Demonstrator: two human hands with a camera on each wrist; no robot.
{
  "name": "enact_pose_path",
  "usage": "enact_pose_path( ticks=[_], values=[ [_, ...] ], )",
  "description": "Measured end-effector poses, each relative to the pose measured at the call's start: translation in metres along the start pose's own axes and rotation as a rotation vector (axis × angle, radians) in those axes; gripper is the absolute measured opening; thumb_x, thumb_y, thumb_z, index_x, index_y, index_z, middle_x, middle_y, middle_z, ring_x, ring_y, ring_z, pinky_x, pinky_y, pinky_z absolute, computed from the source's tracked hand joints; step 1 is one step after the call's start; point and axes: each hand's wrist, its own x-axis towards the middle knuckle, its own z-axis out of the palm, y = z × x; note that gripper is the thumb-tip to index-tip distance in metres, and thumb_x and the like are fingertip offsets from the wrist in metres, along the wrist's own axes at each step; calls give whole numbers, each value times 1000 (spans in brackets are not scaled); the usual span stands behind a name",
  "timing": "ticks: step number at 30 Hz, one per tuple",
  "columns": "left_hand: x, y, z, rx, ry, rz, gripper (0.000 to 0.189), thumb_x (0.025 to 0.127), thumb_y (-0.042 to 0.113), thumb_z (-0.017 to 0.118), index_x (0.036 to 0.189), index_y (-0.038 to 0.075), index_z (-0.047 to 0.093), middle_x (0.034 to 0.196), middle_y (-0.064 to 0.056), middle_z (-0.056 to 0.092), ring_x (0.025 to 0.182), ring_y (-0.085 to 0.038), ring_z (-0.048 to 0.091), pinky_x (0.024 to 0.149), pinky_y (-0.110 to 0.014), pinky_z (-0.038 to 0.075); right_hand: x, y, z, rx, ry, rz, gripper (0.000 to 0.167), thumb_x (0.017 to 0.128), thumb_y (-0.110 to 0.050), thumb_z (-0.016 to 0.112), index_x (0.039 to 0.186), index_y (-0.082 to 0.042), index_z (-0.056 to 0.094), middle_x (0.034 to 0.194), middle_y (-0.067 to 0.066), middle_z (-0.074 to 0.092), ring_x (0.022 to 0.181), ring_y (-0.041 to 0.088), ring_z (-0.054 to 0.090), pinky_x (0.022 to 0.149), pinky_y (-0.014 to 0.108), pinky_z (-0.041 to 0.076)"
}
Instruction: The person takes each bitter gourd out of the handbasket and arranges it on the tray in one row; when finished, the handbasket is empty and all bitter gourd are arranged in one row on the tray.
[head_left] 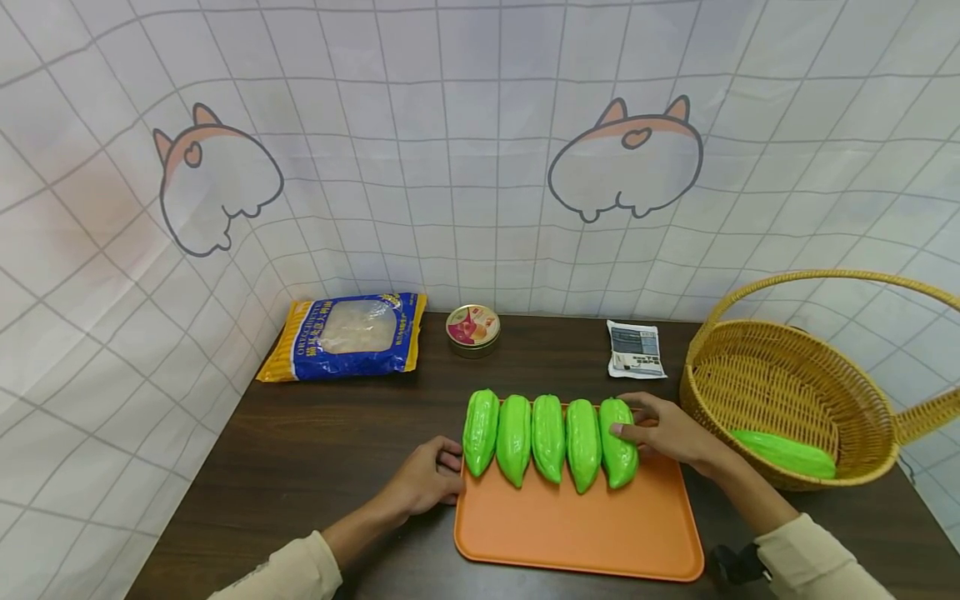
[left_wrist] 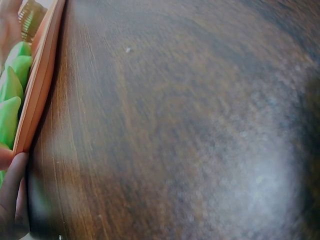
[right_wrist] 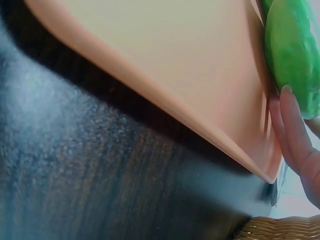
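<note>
An orange tray [head_left: 577,533] lies on the dark table, carrying a row of several bright green, ridged, tapered gourds [head_left: 549,438] along its far half. My left hand [head_left: 429,477] grips the tray's left edge, and in the left wrist view its fingers [left_wrist: 15,182] meet at the rim. At the right end of the row, my right hand [head_left: 663,429] pinches the last green gourd [head_left: 617,454], thumb on top and the other fingers along its far right side. The right wrist view shows fingertips against that gourd [right_wrist: 292,55].
Right of the tray stands a wicker basket [head_left: 772,375] with a tall handle and another green gourd [head_left: 787,454] inside. Along the back are a blue and yellow pasta bag [head_left: 352,337], a round tin [head_left: 472,329] and a small white packet [head_left: 636,350]. A tiled-print cloth hangs behind.
</note>
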Motion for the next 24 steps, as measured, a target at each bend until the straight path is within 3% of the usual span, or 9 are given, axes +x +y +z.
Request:
enact_pose_path(
  ticks=[13, 24],
  values=[
    [0, 0, 0, -11, -7, 7, 54, 72, -5, 69, 124, -7, 53, 105, -16, 58, 81, -17, 63, 64, -33, 63, 0, 0, -9, -52, 17, -20, 75, 93, -42, 68, 148, 0, 39, 129, 26, 57, 106, 29, 64, 77, 38, 62],
    [-1, 2, -2, -16, -9, 9, 54, 72, -5, 69, 124, -7, 53, 105, -16, 58, 81, -17, 62, 64, -33, 63, -16, -20, -50, -63, -26, -106, 59, 100, -31, 61, 144, 5, 43, 122, 26, 64, 101, 33, 68, 77, 40, 63]
  ],
)
